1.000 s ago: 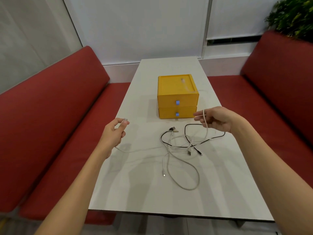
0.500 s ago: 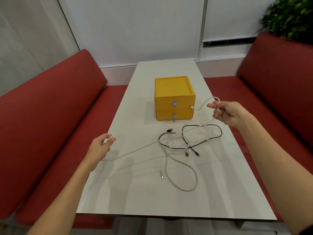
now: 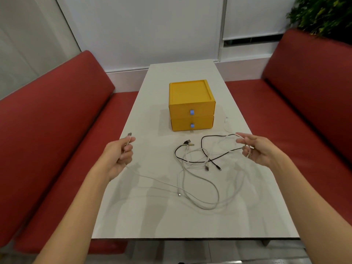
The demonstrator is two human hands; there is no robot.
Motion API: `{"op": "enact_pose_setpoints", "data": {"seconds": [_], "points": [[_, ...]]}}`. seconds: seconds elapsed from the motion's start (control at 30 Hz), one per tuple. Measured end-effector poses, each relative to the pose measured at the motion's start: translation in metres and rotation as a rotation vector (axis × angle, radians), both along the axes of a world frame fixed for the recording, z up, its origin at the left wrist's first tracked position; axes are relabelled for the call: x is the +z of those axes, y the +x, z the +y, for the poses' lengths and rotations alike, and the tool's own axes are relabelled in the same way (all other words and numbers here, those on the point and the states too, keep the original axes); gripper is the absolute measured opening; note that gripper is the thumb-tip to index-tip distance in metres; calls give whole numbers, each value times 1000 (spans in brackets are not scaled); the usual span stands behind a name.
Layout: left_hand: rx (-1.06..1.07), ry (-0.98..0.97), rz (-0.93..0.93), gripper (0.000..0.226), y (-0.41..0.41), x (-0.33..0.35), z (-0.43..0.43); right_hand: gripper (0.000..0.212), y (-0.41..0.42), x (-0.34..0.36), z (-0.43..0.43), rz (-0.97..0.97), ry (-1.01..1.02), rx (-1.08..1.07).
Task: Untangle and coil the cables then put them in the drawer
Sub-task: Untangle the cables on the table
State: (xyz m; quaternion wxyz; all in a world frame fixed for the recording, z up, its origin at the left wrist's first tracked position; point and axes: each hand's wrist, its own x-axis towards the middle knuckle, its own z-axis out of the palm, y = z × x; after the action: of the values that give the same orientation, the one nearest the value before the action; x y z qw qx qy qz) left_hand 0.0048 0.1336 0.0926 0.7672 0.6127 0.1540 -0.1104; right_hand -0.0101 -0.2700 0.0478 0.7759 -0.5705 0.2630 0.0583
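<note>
Early stage, by the look of it: nothing has been coiled yet and nothing stowed. The yellow drawer unit (image 3: 191,92) is seen at twelve o'clock on the surface (image 3: 171,221), with the upper drawer (image 3: 198,109) and lower drawer (image 3: 200,124) both closed. At the centre a tangle (image 3: 198,159) of light leads and one black cable (image 3: 224,154) is left lying, crossed over itself.

One white cable (image 3: 152,180) is being drawn out between the hands. At nine o'clock of the tangle, the left hand (image 3: 119,157) is curled round it just behind the plug (image 3: 129,134), which is seen poking up past the fingertips. At three o'clock, the right hand (image 3: 262,150) is held with fingers loosely curled and the same white lead caught among them. The black cable passes close by those fingers; whether it is gripped too cannot be told.

Left to do, it is judged: freeing this lead fully, coiling it, separating and coiling the others, and a drawer being opened and filled
</note>
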Motion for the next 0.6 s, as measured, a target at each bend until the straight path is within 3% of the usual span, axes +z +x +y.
{"op": "enact_pose_setpoints", "data": {"seconds": [0.17, 0.3, 0.37, 0.5, 0.6], "points": [[-83, -346, -65, 26, -6, 47, -50, 31, -20, -35, -3, 74, -89, -135], [-140, -395, -89, 25, -15, 59, -91, 36, -29, -58, 1, 73, -203, -151], [-135, -362, -91, 21, -18, 56, -102, 32, -35, -65, 5, 60, -407, -37], [-89, -356, -74, 18, -25, 48, -106, 34, -41, -78, 5, 18, -1002, 209], [-29, -333, -64, 16, -33, 40, -99, 35, -43, -88, 4, 46, -1152, 290]]}}
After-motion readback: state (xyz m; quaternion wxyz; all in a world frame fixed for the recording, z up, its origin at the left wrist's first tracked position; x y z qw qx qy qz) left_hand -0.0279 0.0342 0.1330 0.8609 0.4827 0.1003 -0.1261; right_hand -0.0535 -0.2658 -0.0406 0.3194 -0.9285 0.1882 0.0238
